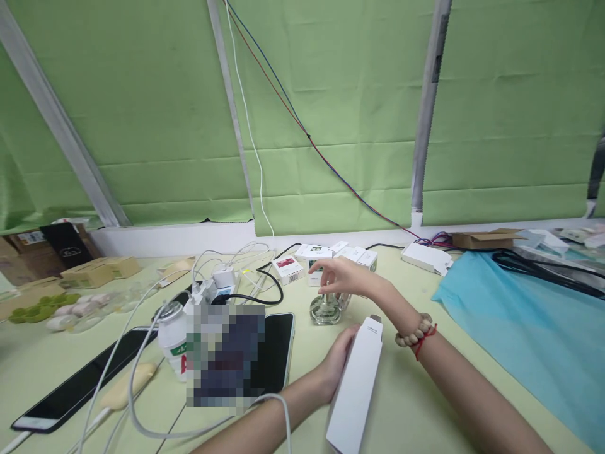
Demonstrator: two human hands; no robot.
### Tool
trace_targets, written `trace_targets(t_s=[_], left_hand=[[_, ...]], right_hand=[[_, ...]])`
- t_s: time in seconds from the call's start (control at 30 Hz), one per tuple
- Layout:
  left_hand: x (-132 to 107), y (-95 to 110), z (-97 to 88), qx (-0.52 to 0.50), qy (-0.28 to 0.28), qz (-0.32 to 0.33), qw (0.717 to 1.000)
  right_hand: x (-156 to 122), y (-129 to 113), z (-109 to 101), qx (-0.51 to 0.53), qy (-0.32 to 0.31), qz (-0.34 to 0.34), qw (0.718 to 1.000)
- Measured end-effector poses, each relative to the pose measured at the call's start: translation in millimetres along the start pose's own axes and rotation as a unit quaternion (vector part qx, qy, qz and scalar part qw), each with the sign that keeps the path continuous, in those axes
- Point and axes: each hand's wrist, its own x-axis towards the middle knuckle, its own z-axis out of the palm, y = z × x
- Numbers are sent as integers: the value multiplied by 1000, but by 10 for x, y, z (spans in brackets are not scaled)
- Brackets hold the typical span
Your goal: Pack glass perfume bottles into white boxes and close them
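Note:
My left hand (pixel 336 362) is closed around the side of a long white carton (pixel 357 384), which is tilted with its far end pointing away from me. A small dark flap shows at that far end. My right hand (pixel 343 276) is arched over a clear glass bottle (pixel 325 310) standing on the table. Its fingers are curved and apart near the bottle's top, and whether they touch it I cannot tell. Behind the right hand stand several small white boxes (pixel 309 253), partly hidden by it. Another small box with a red picture (pixel 287 269) lies to their left.
Left of my hands are a phone (pixel 278 347), a white bottle (pixel 174 334), a black tablet-like device (pixel 89 378) and tangled white cables. Blue sheeting (pixel 515 334) covers the table's right side. An opened white carton (pixel 426 257) lies at the back, below green blinds (pixel 331 75).

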Motion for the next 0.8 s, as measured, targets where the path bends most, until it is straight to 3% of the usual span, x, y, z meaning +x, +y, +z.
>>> trace_targets(t_s=[0.13, 0.47, 0.7, 0.8], left_hand=[[-45, 22, 61, -26, 37, 14, 999], [-27, 7, 36, -33, 16, 13, 999], [-30, 20, 59, -41, 42, -18, 998], [-44, 38, 68, -39, 35, -2, 999]], right_hand=[[-53, 42, -107, -7, -9, 29, 1000], [-127, 57, -245, -110, -58, 144, 982], [-227, 144, -440, -61, -103, 178, 977], [-251, 191, -502, -77, -112, 191, 972]])
